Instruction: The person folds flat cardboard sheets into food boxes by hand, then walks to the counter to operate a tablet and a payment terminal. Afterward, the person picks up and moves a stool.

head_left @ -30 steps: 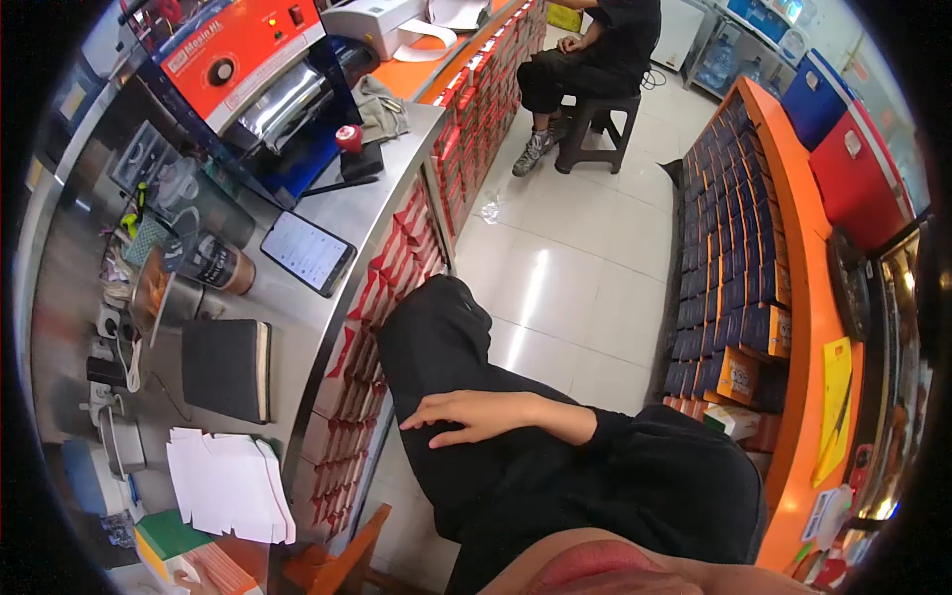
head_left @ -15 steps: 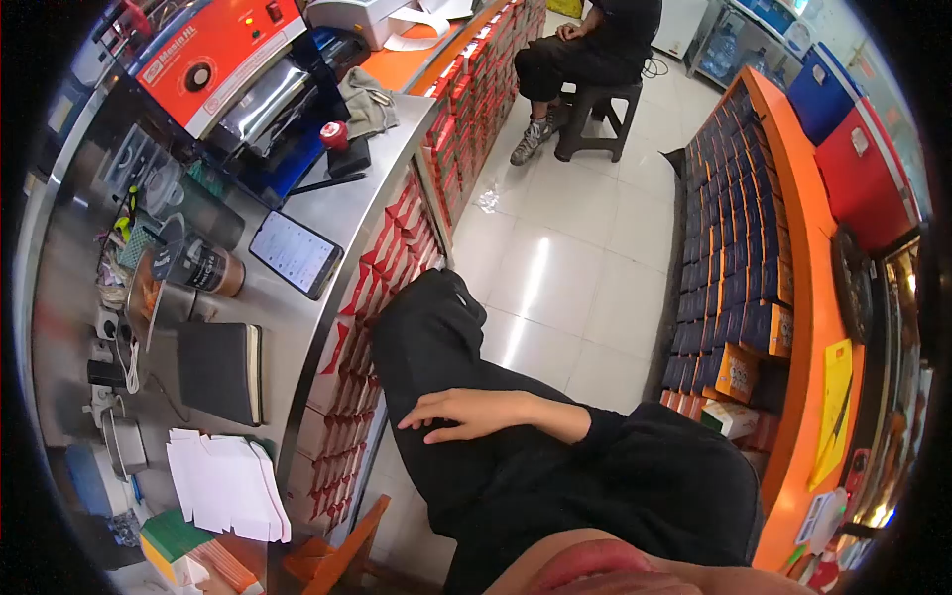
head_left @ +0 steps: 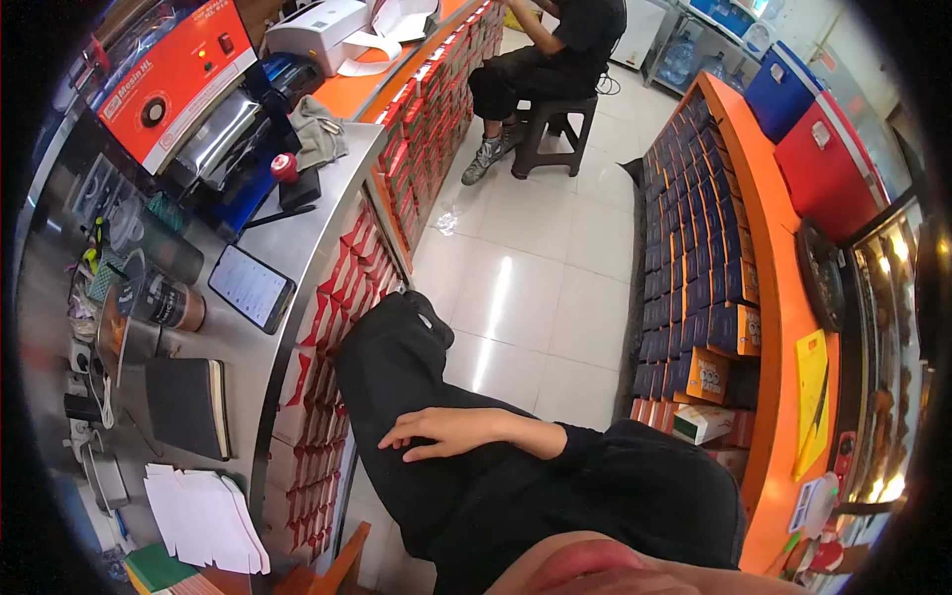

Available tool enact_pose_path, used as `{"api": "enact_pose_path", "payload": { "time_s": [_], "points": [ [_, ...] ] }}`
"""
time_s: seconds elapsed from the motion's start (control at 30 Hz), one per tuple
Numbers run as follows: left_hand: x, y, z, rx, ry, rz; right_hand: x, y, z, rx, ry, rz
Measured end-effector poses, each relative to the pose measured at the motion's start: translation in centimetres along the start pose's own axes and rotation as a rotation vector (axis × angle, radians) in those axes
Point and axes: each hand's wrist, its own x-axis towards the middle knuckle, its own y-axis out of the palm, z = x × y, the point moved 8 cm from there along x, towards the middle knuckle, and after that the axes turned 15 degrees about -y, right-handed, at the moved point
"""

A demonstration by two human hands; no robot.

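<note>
Counter (head_left: 256, 372) and boxes (head_left: 297, 436) stand near the right hand (head_left: 461, 429), its fingers (head_left: 401, 430) loosely spread on trousers (head_left: 397, 362).

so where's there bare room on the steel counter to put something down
The steel counter has bare patches between smartphone and black notebook, and between the grey cloth and the aisle-side edge. The wall side is crowded: plastic drink cup, tumbler.

1. The right hand (head_left: 451, 432) rests palm down on a black trouser leg (head_left: 392, 362), fingers (head_left: 402, 428) loosely bent.
2. Beside that leg, a metal counter (head_left: 248, 372) holds a phone (head_left: 251, 288), a dark notebook (head_left: 181, 407) and some white sheets (head_left: 201, 521).
3. Across the floor (head_left: 565, 243) from me, dark boxes (head_left: 684, 253) fill an orange shelf (head_left: 790, 263).
4. Farther off, someone (head_left: 585, 40) sits on a stool (head_left: 563, 105).
</note>
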Motion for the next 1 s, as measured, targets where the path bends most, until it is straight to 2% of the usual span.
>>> {"api": "enact_pose_path", "payload": {
  "time_s": [0.33,0.43,0.67,0.73,0.8,0.83,0.87,0.9,1.0],
  "points": [
    [0.1,1.6,-1.4,-0.027,0.057,0.072,0.2,-0.5,-0.2,-0.049,0.081,0.024],
    [1.0,2.9,-0.9,-0.086,-0.017,0.168,0.5,-0.5,1.0,-0.087,0.036,0.028],
    [1.1,2.1,-0.8,-0.245,0.106,0.188,-0.7,-0.8,0.9,-0.099,0.081,0.029],
    [0.9,2.0,-0.4,-0.328,0.085,0.241,-0.6,-0.7,1.0,-0.104,0.086,0.033],
    [0.6,1.9,0.2,-0.284,-0.036,0.25,-0.2,-0.9,1.9,-0.057,0.071,-0.018],
    [-0.2,1.4,0.1,-0.386,-0.057,0.156,-0.1,-0.8,1.7,-0.132,0.055,0.021],
    [0.0,0.2,-2.0,-0.183,0.018,0.125,-0.1,-0.8,1.5,-0.081,0.083,-0.018],
    [0.1,-0.1,-2.0,-0.182,-0.042,0.084,0.1,-0.6,1.7,-0.066,0.108,0.001],
    [-0.3,-0.9,-1.6,-0.228,-0.026,-0.059,0.8,0.2,1.8,-0.03,0.199,0.026]
  ]
}}
